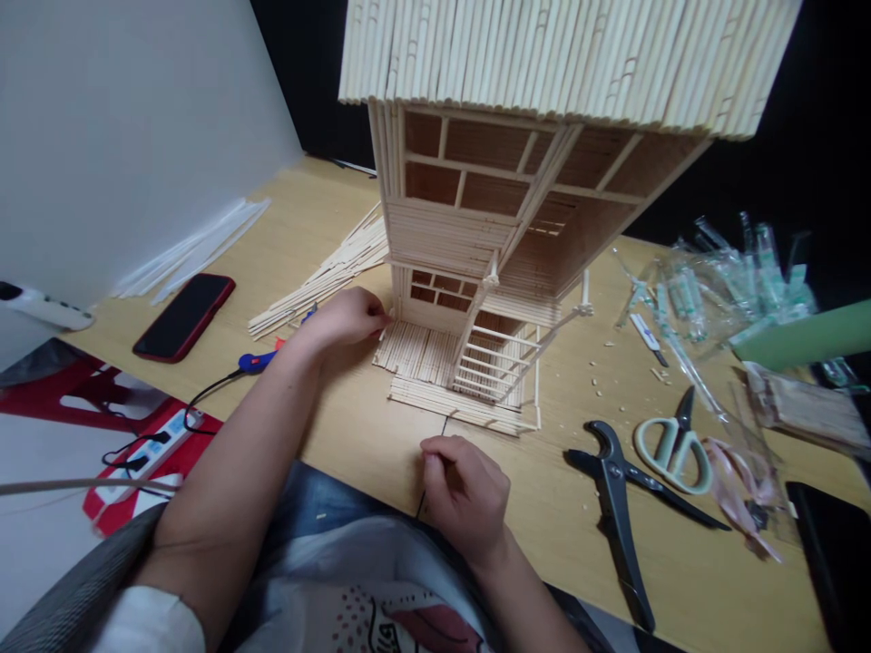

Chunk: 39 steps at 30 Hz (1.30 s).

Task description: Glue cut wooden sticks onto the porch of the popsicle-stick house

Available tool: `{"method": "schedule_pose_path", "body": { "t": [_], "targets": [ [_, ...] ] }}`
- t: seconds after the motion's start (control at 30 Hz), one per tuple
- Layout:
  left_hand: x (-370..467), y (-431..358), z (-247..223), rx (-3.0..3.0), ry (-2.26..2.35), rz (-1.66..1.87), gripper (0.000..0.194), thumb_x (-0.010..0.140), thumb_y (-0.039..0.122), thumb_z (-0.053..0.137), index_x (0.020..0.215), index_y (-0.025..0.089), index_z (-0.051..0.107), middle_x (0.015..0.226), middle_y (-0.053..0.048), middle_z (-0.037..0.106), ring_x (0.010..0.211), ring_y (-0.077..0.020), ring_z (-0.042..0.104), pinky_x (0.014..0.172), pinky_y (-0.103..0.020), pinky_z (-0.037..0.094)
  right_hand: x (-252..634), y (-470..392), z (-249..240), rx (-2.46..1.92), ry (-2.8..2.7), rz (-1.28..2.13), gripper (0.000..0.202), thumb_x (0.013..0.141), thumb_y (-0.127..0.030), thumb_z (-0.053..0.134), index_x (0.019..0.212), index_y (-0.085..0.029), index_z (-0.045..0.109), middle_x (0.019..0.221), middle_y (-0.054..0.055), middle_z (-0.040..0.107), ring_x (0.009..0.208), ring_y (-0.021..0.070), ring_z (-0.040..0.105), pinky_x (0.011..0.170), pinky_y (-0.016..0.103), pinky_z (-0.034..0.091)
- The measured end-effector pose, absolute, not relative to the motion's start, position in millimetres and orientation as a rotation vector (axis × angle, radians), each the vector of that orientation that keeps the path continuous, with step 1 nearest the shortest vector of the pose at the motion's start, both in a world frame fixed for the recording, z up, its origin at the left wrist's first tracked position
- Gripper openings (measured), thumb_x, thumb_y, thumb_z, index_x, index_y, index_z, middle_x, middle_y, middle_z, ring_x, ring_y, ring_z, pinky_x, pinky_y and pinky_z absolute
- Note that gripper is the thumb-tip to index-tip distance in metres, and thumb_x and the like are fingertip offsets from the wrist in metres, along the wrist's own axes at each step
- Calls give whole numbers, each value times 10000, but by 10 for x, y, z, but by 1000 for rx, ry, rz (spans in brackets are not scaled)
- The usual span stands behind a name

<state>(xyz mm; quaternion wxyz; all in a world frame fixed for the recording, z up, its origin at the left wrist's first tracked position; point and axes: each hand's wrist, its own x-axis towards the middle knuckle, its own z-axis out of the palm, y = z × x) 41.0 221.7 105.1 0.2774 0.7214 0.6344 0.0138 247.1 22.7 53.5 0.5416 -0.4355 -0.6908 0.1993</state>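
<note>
Head view: a pale wood tabletop (537,535) stretches between a light wall (136,118) at left and a dark backdrop (306,82) behind. A red-cased phone (185,317), white strips (197,249) and a loose bundle of thin sticks (333,268) lie on the left side, near a blue corded tool (257,362). Below the table edge, a power strip (146,453) sits on something red. Black-handled shears (616,494), white-handled scissors (673,449), a pink ribbon (741,481), clear plastic pieces (762,263) and a green cylinder (809,331) crowd the right side among small wood scraps.

On the tabletop, directly before the seated person, stands a two-storey model house (455,227) of pale sticks. Its slanted roof (558,59), cropped by the upper frame edge, is laid with round sticks side by side, some bearing reddish marks. Thin bars divide the windows; an open-tread staircase (496,367) climbs from a slatted porch (418,354).

The left hand (350,316) reaches to the porch's left edge, fingers bent; whether they pinch anything cannot be told. The right hand (466,494) is curled into a loose fist near the porch's front, its inside hidden.
</note>
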Motion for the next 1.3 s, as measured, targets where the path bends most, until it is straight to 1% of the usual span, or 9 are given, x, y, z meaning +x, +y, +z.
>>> {"method": "schedule_pose_path", "body": {
  "t": [0.43, 0.6, 0.7, 0.8, 0.87, 0.97, 1.07, 1.23, 1.3],
  "targets": [
    [423, 2176, 1017, 1958, 1761, 66, 310, 825, 398, 550, 711, 176, 733, 648, -70, 689, 629, -201, 583, 630, -323, 392, 2482, 209, 488, -1048, -1652, 487, 175, 924, -61, 570, 1004, -184, 665, 789, 26, 722, 683, 133, 693, 637, 230, 540],
    [471, 2080, 1081, 1997, 1830, 81, 292, 832, 367, 544, 807, 180, 767, 774, -95, 743, 711, -218, 643, 650, -316, 418, 2478, 202, 483, -1041, -1663, 486, 184, 924, -59, 571, 1015, -192, 659, 805, 20, 722, 707, 130, 702, 653, 219, 552],
    [510, 1954, 1155, 2018, 1957, 115, 326, 852, 332, 495, 882, 175, 778, 859, -133, 761, 766, -243, 668, 671, -329, 430, 2479, 196, 472, -1041, -1674, 476, 187, 923, -62, 572, 1021, -195, 660, 803, 13, 719, 697, 123, 698, 649, 209, 553],
    [456, 1845, 1269, 2028, 2074, 116, 339, 858, 315, 469, 865, 170, 775, 883, -161, 761, 797, -273, 681, 679, -344, 434, 2481, 193, 454, -1041, -1683, 476, 188, 922, -67, 577, 1028, -197, 662, 813, 11, 723, 705, 120, 703, 658, 201, 560],
    [315, 1815, 1376, 2017, 2139, 102, 331, 864, 331, 474, 841, 175, 765, 875, -162, 758, 803, -288, 682, 672, -349, 431, 2481, 190, 445, -1042, -1682, 475, 183, 922, -72, 579, 1025, -198, 664, 824, 13, 729, 714, 121, 709, 670, 201, 568],
    [-64, 1846, 1541, 1965, 2278, 110, 352, 904, 359, 446, 908, 183, 751, 917, -157, 756, 854, -303, 682, 678, -347, 425, 2479, 183, 437, -1050, -1686, 462, 172, 920, -84, 586, 1016, -199, 672, 821, 14, 735, 702, 124, 715, 660, 202, 574],
    [-519, 1940, 1599, 1882, 2388, 83, 340, 921, 383, 463, 905, 184, 739, 916, -150, 747, 883, -301, 674, 700, -338, 422, 2474, 179, 428, -1060, -1682, 446, 162, 920, -98, 591, 1007, -201, 681, 809, 13, 739, 677, 130, 717, 640, 206, 579],
    [-979, 2126, 1359, 1771, 2415, -46, 258, 907, 399, 594, 854, 185, 728, 903, -126, 743, 926, -292, 677, 755, -331, 446, 2457, 184, 419, -1088, -1664, 429, 144, 922, -120, 601, 994, -203, 693, 800, 16, 742, 660, 137, 718, 614, 212, 579],
    [-1030, 2182, 1247, 1734, 2422, -80, 278, 922, 435, 627, 924, 171, 714, 956, -104, 730, 941, -264, 674, 800, -354, 491, 2449, 191, 426, -1097, -1663, 412, 137, 921, -122, 604, 983, -202, 696, 797, 16, 744, 661, 137, 721, 615, 209, 577]
  ]
}}
